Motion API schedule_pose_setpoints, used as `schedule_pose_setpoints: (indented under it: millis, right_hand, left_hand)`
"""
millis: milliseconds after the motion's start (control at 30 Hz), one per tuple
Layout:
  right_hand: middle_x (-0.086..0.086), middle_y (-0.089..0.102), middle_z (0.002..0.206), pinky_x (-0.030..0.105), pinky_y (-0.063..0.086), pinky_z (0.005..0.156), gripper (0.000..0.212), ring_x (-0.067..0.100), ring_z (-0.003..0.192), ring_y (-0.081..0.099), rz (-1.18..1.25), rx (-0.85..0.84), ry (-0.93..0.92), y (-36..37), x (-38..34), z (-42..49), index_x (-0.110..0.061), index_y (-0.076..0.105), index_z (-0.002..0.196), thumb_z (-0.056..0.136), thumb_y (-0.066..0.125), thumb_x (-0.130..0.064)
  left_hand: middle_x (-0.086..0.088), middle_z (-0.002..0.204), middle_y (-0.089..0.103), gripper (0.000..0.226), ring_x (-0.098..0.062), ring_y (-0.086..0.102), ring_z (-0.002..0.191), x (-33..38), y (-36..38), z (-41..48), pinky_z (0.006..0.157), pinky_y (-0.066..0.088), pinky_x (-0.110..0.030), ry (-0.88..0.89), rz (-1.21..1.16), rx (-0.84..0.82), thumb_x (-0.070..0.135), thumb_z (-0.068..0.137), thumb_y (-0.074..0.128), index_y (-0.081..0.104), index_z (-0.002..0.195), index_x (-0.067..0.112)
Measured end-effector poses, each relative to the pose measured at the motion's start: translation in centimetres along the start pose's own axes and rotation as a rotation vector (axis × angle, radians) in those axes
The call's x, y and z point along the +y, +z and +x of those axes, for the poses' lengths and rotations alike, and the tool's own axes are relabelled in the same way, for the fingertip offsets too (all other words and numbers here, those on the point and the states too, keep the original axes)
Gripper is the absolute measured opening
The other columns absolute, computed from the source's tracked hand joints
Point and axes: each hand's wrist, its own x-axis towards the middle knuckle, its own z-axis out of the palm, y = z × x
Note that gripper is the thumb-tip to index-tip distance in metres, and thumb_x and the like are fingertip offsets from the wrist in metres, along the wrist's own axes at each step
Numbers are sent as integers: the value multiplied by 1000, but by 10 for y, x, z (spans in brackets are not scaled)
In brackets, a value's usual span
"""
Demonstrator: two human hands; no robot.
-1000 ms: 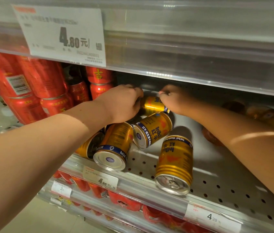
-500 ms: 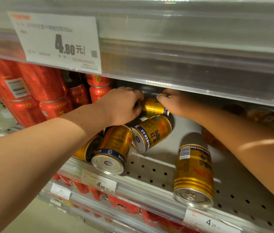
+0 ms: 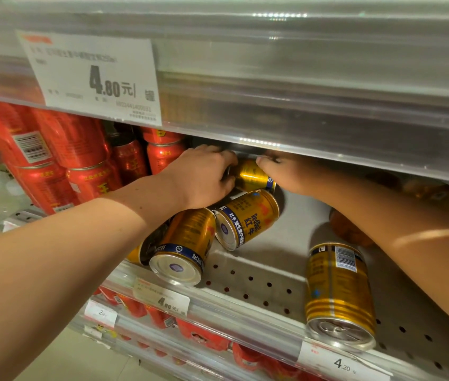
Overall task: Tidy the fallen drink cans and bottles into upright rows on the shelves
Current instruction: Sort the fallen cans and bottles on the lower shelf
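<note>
Several gold Red Bull cans lie fallen on the perforated grey shelf (image 3: 259,281). At the back, under the upper shelf's edge, my left hand (image 3: 204,174) and my right hand (image 3: 289,171) grip one gold can (image 3: 252,176) from either side; my right fingertips are partly hidden. Just in front of it lies a second can (image 3: 248,218), and a third (image 3: 185,246) lies by the front lip with its base toward me. Another can (image 3: 145,247) is half hidden under my left forearm. A lone can (image 3: 339,292) lies at the front right.
Upright red cans (image 3: 61,160) stand stacked in rows at the left. The upper shelf's clear rail with a 4.80 price label (image 3: 94,78) hangs low over my hands. Blurred orange items (image 3: 350,232) sit behind my right forearm. More red cans fill the shelf below (image 3: 204,336).
The lone gold can has rolled to the right along the front of the shelf. Both hands have stayed on the can at the back.
</note>
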Motion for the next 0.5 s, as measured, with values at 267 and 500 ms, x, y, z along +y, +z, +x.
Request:
schedule_pose_setpoints:
  millis: [267,500]
  right_hand:
    - [7,54,139,24,34,85,57,12,104,46,-48,32,-117,7,7,5,-17,49,141,94,65,-46]
    - [14,53,140,27,46,76,56,18,98,52,81,6,19,9,3,14,-12,45,144,101,51,-48]
  left_hand:
    - [-11,131,60,41,-30,54,122,-1,2,2,102,45,-46,-43,-40,-7,31,99,53,54,137,17]
    - [-14,128,62,37,-30,57,119,-4,1,1,100,47,-44,-69,-61,23,27,101,52,58,135,14]
